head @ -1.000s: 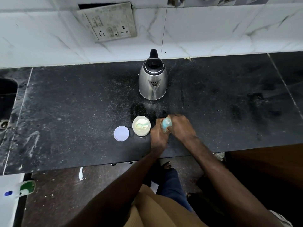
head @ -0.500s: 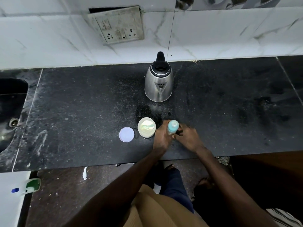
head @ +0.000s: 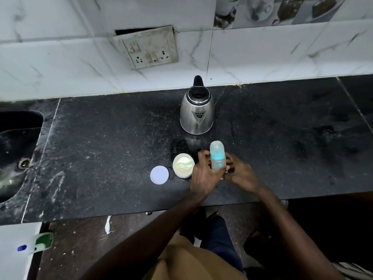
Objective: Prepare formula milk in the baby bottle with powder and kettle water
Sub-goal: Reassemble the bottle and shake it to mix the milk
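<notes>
A: Items counted?
B: One kettle (head: 196,115), one powder tub (head: 183,166), one loose lid (head: 159,175) and one baby bottle (head: 217,157) were listed.
A: Contents?
B: Pale powder was noted in the open tub; the bottle's fill could not be told. The bottle was held upright just right of the tub, and was gripped by the curled fingers of the left hand (head: 203,177) and the right hand (head: 242,175).

One head-worn wide-angle view looks steeply down onto the counter (head: 101,158).
</notes>
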